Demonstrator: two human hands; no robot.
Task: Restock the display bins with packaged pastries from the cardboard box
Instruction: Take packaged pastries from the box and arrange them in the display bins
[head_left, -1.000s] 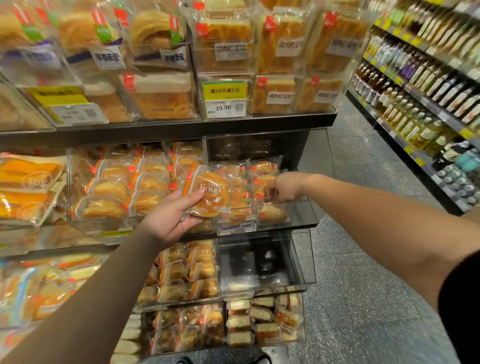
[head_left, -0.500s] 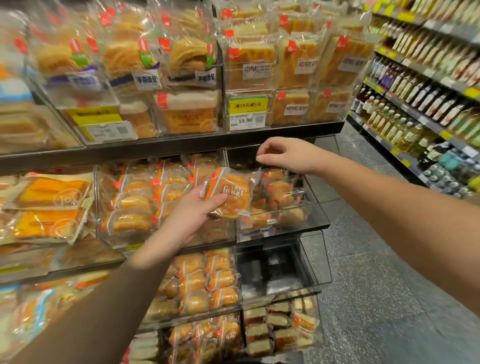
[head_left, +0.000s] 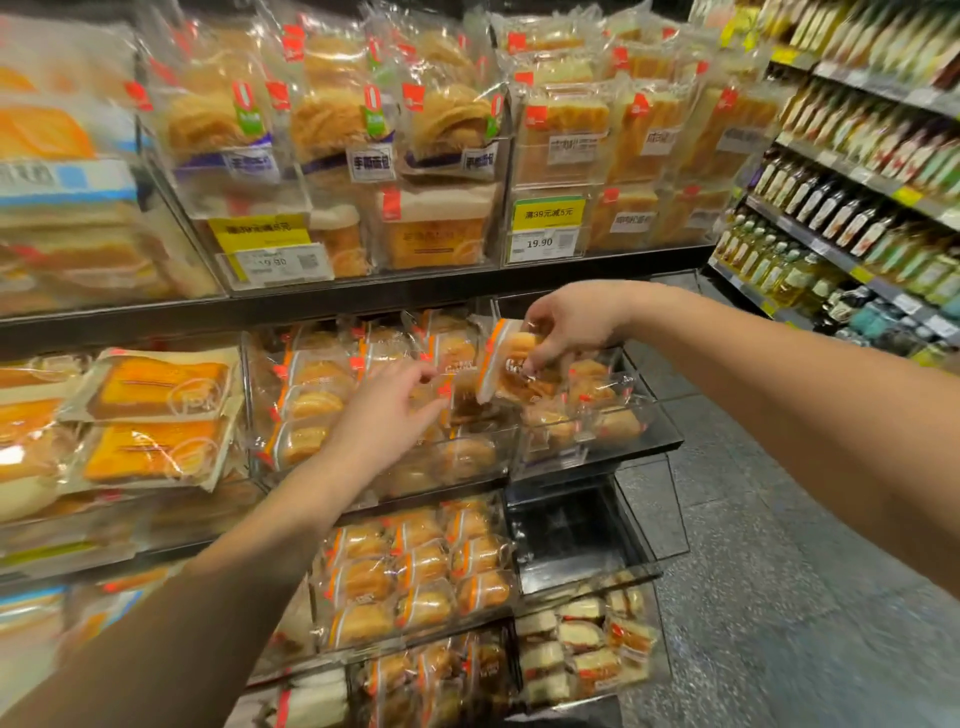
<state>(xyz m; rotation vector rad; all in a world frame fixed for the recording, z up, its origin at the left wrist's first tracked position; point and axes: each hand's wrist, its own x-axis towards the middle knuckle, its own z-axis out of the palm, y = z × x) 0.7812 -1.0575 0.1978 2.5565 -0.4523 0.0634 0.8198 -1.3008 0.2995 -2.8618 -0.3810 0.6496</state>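
Reaching toward the clear bin, the left hand is held loose and empty; beyond it, a packaged pastry is pinched by the right hand above that bin. Lowering into a free slot is judged next.

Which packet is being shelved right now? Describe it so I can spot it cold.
Find the yellow 19.90 price tag on the upper shelf. Just below it, the right hand pinches a clear pastry packet with an orange edge stripe. It alone is tilted up above its bin.
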